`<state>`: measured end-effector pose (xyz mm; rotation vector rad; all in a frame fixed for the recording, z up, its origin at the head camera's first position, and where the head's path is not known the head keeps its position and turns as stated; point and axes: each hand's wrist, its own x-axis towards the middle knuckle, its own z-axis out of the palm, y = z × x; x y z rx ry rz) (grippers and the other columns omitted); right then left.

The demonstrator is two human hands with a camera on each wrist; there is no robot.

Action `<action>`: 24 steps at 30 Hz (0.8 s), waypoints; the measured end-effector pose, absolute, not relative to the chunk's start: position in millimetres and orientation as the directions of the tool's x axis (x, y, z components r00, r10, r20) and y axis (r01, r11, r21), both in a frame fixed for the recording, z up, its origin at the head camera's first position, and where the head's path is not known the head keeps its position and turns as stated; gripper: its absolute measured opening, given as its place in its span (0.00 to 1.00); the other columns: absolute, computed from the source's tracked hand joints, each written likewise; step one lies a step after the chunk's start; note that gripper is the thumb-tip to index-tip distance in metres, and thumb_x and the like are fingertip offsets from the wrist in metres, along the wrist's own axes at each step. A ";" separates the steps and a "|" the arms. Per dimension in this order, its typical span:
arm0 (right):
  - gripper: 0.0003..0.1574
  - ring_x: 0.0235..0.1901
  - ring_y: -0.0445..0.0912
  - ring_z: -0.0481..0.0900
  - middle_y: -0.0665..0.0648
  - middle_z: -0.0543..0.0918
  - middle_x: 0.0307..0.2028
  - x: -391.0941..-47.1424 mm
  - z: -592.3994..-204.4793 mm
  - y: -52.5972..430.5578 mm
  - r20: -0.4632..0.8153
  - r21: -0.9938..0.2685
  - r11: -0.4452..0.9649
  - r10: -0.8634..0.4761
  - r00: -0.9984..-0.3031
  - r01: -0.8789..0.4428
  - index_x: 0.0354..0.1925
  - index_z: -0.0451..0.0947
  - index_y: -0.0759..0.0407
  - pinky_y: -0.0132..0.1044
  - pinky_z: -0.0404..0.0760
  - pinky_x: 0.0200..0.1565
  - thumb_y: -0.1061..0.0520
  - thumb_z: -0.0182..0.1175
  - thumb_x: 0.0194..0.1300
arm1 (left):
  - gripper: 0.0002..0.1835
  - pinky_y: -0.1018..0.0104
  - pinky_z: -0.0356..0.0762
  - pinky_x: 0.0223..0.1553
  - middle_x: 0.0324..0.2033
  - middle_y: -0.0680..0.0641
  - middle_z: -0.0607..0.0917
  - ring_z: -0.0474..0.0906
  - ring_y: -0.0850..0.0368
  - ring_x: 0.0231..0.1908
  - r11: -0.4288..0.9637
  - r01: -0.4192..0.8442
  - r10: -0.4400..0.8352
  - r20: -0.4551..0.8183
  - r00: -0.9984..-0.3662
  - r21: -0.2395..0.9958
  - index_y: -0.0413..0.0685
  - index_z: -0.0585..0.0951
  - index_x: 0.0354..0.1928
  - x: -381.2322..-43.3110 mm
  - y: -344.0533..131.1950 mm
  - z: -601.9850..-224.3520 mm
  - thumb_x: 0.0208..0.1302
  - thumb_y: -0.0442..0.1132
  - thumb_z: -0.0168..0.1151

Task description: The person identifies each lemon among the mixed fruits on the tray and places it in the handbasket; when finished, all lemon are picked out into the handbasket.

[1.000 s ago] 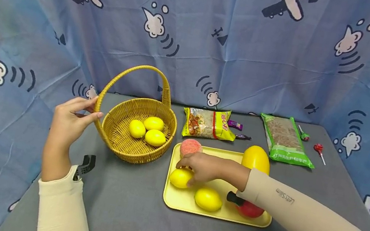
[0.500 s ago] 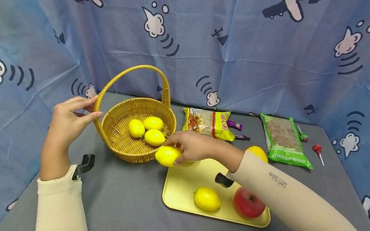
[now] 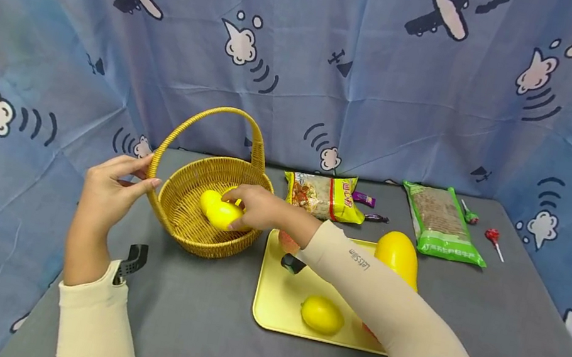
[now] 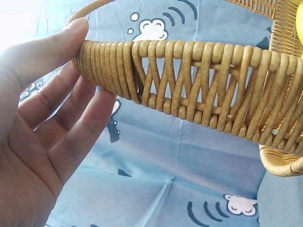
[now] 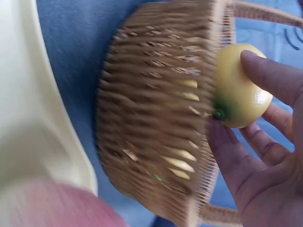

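Note:
My left hand (image 3: pixel 115 186) pinches the tall handle of the wicker basket (image 3: pixel 180 236) between thumb and fingers; the left wrist view shows the woven handle (image 4: pixel 184 80) in that grip. Over the basket's right side, my right hand (image 3: pixel 258 207) holds a yellow lemon (image 3: pixel 222 216). In the right wrist view this lemon (image 5: pixel 239 85), green at its tip, is level with the basket's rim. Other lemons lie inside the basket, partly hidden by the hand and the held one. Another lemon (image 3: pixel 322 314) rests on the pale yellow tray (image 3: pixel 269 303).
On the tray are a peach (image 3: pixel 287 243), a large yellow mango-like fruit (image 3: pixel 397 255) and a red apple mostly behind the right arm. Behind it lie a yellow food packet (image 3: pixel 323 196), a green packet (image 3: pixel 441 223), small wrapped candies and two lollipops (image 3: pixel 492 235).
My right hand has lifted a lemon from the tray and carried it left and away from me, over the basket. The left hand keeps its hold on the handle.

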<state>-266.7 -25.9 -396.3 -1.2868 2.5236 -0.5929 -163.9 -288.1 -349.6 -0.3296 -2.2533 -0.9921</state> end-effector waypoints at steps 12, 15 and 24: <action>0.19 0.35 0.37 0.75 0.53 0.76 0.43 -267.7 -421.4 -37.5 0.006 -0.530 0.503 -0.803 -0.596 -0.683 0.49 0.76 0.58 0.25 0.73 0.37 0.59 0.59 0.57 | 0.24 0.80 0.75 0.29 0.30 0.54 0.81 0.74 0.65 0.32 0.690 0.454 -0.029 0.649 -0.761 0.563 0.55 0.81 0.47 -163.6 -286.7 -351.4 0.44 0.34 0.71; 0.19 0.35 0.37 0.76 0.53 0.76 0.44 -263.2 -417.0 -30.0 0.003 -0.512 0.502 -0.811 -0.585 -0.698 0.49 0.76 0.57 0.25 0.74 0.37 0.58 0.58 0.58 | 0.24 0.79 0.75 0.29 0.30 0.53 0.81 0.74 0.64 0.32 0.687 0.458 -0.028 0.650 -0.759 0.564 0.55 0.81 0.47 -162.6 -286.5 -351.8 0.44 0.34 0.71; 0.18 0.36 0.41 0.77 0.53 0.76 0.41 -239.8 -394.7 12.0 0.039 -0.448 0.436 -0.862 -0.505 -0.781 0.47 0.77 0.60 0.26 0.74 0.38 0.59 0.60 0.56 | 0.24 0.82 0.74 0.29 0.30 0.51 0.81 0.75 0.63 0.32 0.669 0.479 -0.027 0.663 -0.748 0.569 0.53 0.81 0.47 -162.6 -286.9 -349.6 0.44 0.33 0.70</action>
